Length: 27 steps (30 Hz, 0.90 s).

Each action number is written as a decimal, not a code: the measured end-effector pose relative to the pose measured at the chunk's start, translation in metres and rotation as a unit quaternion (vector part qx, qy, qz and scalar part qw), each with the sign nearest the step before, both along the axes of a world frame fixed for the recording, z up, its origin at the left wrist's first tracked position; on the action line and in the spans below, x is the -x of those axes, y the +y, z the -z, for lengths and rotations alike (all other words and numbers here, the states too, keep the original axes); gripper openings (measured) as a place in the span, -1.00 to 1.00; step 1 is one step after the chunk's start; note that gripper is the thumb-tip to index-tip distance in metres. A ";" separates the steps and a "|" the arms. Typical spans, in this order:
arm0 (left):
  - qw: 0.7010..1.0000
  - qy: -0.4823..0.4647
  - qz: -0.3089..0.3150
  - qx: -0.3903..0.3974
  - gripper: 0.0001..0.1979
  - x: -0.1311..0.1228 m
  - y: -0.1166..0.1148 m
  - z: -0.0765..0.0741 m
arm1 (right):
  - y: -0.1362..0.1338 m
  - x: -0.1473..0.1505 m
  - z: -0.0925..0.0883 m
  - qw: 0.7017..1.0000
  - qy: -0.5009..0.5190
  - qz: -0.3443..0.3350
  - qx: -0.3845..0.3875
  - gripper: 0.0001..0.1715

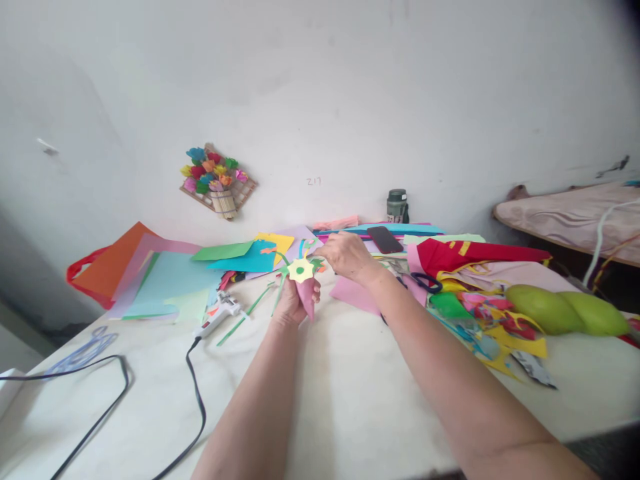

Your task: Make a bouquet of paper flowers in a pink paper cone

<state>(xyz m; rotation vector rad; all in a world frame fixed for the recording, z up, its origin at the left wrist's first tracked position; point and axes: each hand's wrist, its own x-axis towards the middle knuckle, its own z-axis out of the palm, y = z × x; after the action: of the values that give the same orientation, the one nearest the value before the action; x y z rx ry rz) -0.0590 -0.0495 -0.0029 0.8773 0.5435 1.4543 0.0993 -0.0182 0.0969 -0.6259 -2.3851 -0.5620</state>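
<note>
Head view: my left hand [291, 305] is closed around a pink cone [307, 297], gripping it from the left and holding it just above the table [350, 393]. A yellow flower [301, 269] with a green centre sits on the cone's wide top. My right hand [347, 256] is curled just right of the flower, fingertips bunched at its edge. I cannot tell whether they pinch anything.

A glue gun [219, 313] lies on the table left of the cone, and its black cable [199, 393] runs toward me. Green strips [247, 311] lie between the gun and my left hand. Coloured sheets [235, 257] fan out behind, along the wall. A pink sheet [353, 294] lies under my right wrist. Scissors [426, 283] rest just right of that forearm, near a pile of scraps [500, 328]. A phone [384, 239] lies beyond my right hand, with a bottle [397, 205] behind it.
</note>
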 end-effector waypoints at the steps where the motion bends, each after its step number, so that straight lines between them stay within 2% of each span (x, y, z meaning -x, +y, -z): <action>1: 1.000 0.000 0.001 -0.002 -0.24 0.000 0.000 0.000 | -0.001 0.001 0.000 1.000 0.004 0.003 0.005 -0.71; 12: 1.000 -0.001 -0.013 -0.025 -0.24 0.002 0.001 0.002 | 0.003 0.006 0.008 1.000 0.028 0.009 -0.009 -0.69; 24: 0.999 0.011 -0.009 -0.031 -0.28 0.000 0.001 0.000 | -0.003 0.006 0.004 0.996 0.047 0.050 0.054 -0.67; 27: 0.999 0.008 -0.015 -0.033 -0.28 0.001 0.003 0.002 | -0.002 0.006 0.007 0.996 0.064 0.040 0.049 -0.65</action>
<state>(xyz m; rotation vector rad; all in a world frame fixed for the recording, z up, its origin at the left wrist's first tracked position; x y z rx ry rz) -0.0598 -0.0467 -0.0047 0.9358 0.5246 1.5005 0.0932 -0.0201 0.0901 -0.7791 -2.2854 -0.4263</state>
